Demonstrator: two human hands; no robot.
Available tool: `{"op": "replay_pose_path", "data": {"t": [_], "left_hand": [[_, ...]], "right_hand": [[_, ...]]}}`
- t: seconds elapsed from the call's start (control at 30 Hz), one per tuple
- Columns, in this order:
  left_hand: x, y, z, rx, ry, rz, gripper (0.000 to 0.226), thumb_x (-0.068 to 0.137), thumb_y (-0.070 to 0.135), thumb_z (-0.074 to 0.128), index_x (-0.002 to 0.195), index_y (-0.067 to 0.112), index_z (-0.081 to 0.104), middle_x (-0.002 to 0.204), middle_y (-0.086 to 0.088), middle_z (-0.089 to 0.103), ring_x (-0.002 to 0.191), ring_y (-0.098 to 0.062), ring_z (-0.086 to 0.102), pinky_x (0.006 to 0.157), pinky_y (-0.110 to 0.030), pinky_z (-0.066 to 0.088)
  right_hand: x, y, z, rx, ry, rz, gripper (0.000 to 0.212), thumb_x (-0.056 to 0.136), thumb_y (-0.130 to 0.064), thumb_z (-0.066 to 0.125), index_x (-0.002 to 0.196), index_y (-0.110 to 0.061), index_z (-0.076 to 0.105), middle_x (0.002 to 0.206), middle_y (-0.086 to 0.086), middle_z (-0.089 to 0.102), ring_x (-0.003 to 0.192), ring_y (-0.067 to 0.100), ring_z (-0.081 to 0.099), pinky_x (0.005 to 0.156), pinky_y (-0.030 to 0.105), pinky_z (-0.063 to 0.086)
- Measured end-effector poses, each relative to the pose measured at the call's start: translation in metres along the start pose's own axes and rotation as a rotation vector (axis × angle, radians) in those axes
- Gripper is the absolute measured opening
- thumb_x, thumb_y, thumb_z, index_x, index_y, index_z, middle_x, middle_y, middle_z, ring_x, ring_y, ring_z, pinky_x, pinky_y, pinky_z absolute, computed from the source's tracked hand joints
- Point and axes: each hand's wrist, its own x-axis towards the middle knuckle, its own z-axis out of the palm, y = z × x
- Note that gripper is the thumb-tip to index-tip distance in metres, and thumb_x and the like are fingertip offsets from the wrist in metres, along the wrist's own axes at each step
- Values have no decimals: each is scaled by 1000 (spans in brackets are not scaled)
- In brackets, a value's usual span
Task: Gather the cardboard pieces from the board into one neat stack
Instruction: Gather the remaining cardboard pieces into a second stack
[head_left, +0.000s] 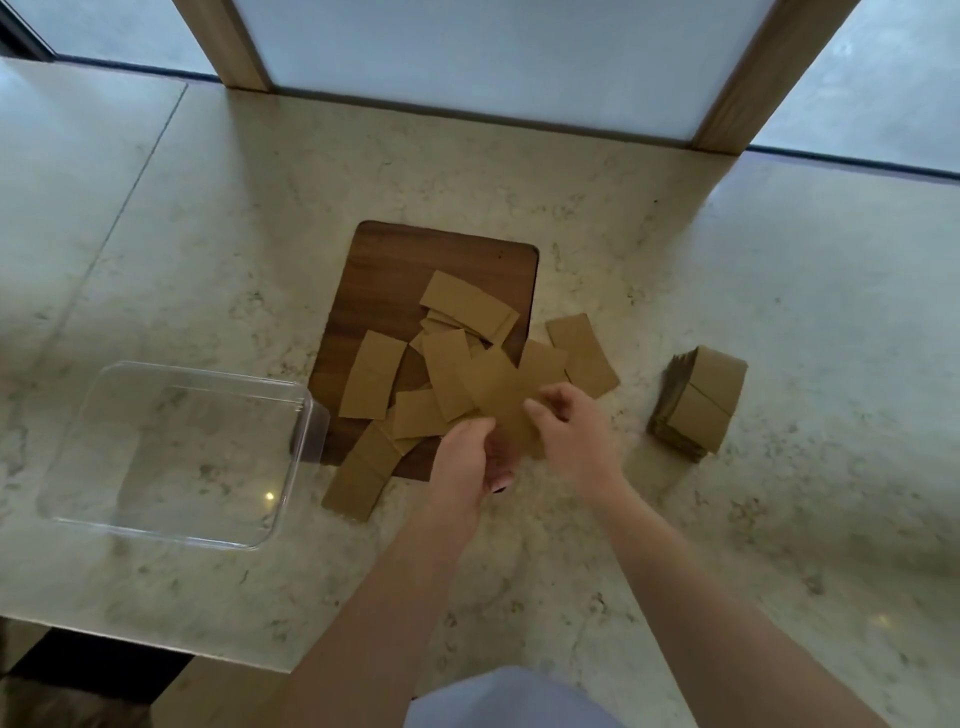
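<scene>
Both hands meet at the centre of the frame, just below the lower right corner of the dark wooden board (395, 270). The left hand (467, 467) holds a cardboard piece (506, 400) from beneath, its fingers curled round the piece's lower end. The right hand (571, 431) pinches the same piece at its right edge, thumb and fingers bent toward each other.

Loose cardboard pieces (452, 332) lie scattered and overlapping across the lower half of the board. A few spill off it: two (582, 353) lie on the table (208, 208) just right of the board, and one (358, 478) hangs over the board's lower edge onto the table.

A stack (698, 402) of cardboard pieces sits on the table at centre right, well apart from the board, its edges roughly in line.

A clear plastic box (171, 452) sits at the left of the frame, its right wall just beside the board's lower left corner.

Along the top of the frame stand two wooden posts (228, 47) with frosted panels between them.
</scene>
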Motion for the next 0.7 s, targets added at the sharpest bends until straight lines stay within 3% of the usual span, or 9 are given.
{"op": "replay_pose_path", "data": {"t": [0.07, 0.13, 0.23, 0.4, 0.5, 0.6, 0.7], "left_hand": [[-2, 0, 3, -40, -33, 11, 25, 106, 30, 56, 113, 7, 62, 91, -14, 68, 64, -24, 65, 59, -37, 49], [-2, -2, 2, -85, -57, 27, 30, 103, 35, 62, 122, 12, 60, 106, -15, 71, 84, -29, 72, 70, -42, 56], [-2, -7, -1, -174, -101, 19, 37, 104, 35, 59, 131, 11, 62, 121, -19, 72, 106, -35, 72, 82, -47, 60], [-7, -16, -4, -466, -200, -106, 56, 108, 53, 36, 128, 10, 66, 100, -20, 71, 103, -37, 65, 107, -57, 45], [-8, -17, -8, -491, -204, -106, 54, 110, 49, 33, 136, 11, 61, 105, -20, 73, 107, -36, 66, 102, -52, 50], [-7, -12, -14, -520, -185, -91, 55, 110, 48, 36, 142, 8, 56, 127, -21, 69, 117, -36, 64, 95, -50, 53], [-6, -7, -17, -501, -200, -61, 59, 109, 47, 37, 147, 4, 51, 147, -22, 58, 128, -38, 59, 100, -53, 50]], "right_hand": [[-18, 3, -1, 128, -76, 79, 7, 101, -29, 64, 94, -29, 67, 91, -10, 70, 78, 2, 67, 62, 15, 48], [-34, 5, -2, 244, -125, 172, 11, 102, -28, 63, 93, -30, 70, 88, -6, 72, 65, -6, 65, 53, 10, 46], [-48, 8, -3, 352, -158, 272, 10, 101, -28, 64, 98, -28, 74, 81, -8, 72, 54, -3, 61, 50, 17, 45], [-55, 9, -9, 495, -239, 353, 12, 99, -24, 68, 107, -28, 76, 88, -4, 74, 64, 7, 63, 59, 27, 45], [-55, 8, -11, 478, -126, 354, 10, 96, -24, 70, 100, -30, 78, 99, -4, 76, 80, 10, 66, 65, 26, 47], [-52, 9, -13, 457, -9, 311, 15, 97, -18, 68, 95, -29, 78, 90, -8, 77, 79, 8, 67, 64, 25, 48], [-55, 6, -8, 428, -68, 262, 9, 94, -26, 72, 100, -33, 73, 91, -10, 77, 78, 4, 70, 64, 22, 50]]}}
